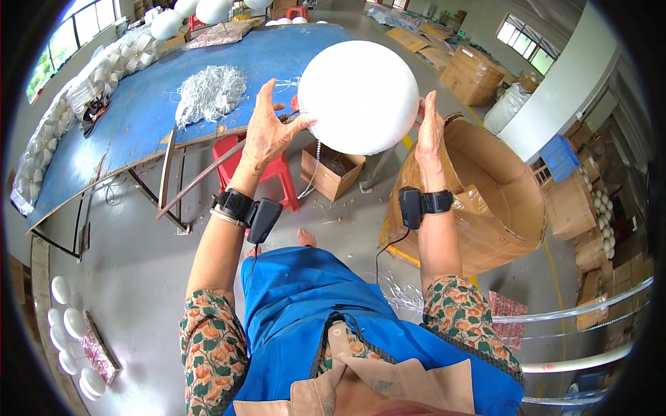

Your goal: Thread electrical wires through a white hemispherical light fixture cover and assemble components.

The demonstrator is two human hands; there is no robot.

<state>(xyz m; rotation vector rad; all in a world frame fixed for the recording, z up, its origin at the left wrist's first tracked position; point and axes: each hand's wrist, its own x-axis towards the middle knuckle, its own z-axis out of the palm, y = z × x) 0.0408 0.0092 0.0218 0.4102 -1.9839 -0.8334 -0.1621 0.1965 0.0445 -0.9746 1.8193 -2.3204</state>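
Note:
A large white ball (359, 97) is in front of me, between my two hands at the table's right end. My left hand (270, 132) has its thumb against the ball's lower left side, the other fingers raised and spread. My right hand (429, 128) rests along the ball's right edge, its fingers upright and partly behind it. From the ball's lower left hangs a thin beaded chain (318, 161). A rod (201, 179) slants up toward my left wrist; its far end is hidden behind that hand. Thin clear strands (286, 84) lie left of the ball.
A blue table (139, 104) bears a heap of white string (210, 93). Under it stand a red stool (277, 173) and a small carton (331, 173). A big open carton (479, 208) is close on my right. White balls on sticks (74, 323) lie at floor left.

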